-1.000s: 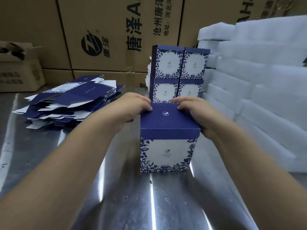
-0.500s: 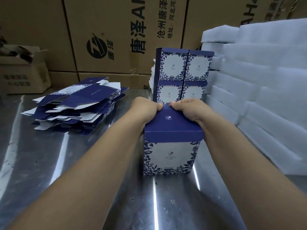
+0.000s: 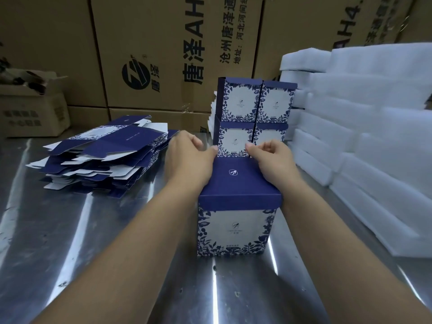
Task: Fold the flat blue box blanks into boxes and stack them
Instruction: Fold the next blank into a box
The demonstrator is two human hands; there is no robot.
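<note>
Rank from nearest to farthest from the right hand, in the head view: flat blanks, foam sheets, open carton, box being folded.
1. Box being folded: directly under the right hand.
2. Foam sheets: just to its right.
3. Flat blanks: left, beyond the left hand.
4. Open carton: far left, at the back.

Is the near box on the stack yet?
No, the box stands on the table in front of the stack, not on top of it.

bare steel table (image 3: pixel 98 242) open at left front, blank pile (image 3: pixel 102 157) far left, foam slabs (image 3: pixel 364 146) walling right, stacked boxes (image 3: pixel 253 115) behind
</note>
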